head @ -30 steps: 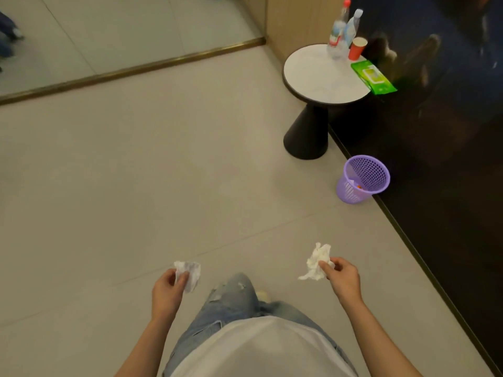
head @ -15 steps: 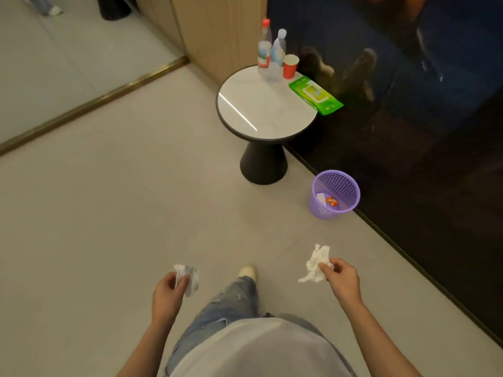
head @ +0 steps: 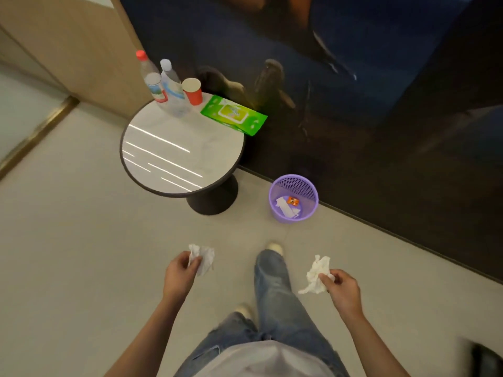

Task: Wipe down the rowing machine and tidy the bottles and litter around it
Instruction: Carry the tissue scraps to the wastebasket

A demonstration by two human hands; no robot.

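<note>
My left hand (head: 179,276) pinches a crumpled white tissue (head: 204,258) at waist height. A second crumpled tissue (head: 315,274) hangs from the fingers of my right hand (head: 341,291). Ahead and slightly right of both hands, a small purple mesh bin (head: 295,183) stands on the floor by the dark glass wall, with white paper and an orange wrapper inside. On the round white side table (head: 177,156) stand two plastic bottles, one red-capped (head: 151,77) and one clear-capped (head: 171,83), beside a red paper cup (head: 192,91) and a green wet-wipe pack (head: 234,115). No rowing machine is visible.
A dark glossy wall (head: 381,118) runs along the right side. Wooden panelling (head: 68,44) and a brass floor strip (head: 35,134) lie at the upper left. My jeans-clad legs (head: 275,295) step over pale floor tiles. A dark object (head: 487,360) shows at the bottom right corner.
The table and purple bin have come closer and shifted toward the centre as I walk toward them. Both hands keep holding their tissues at about the same height.
</note>
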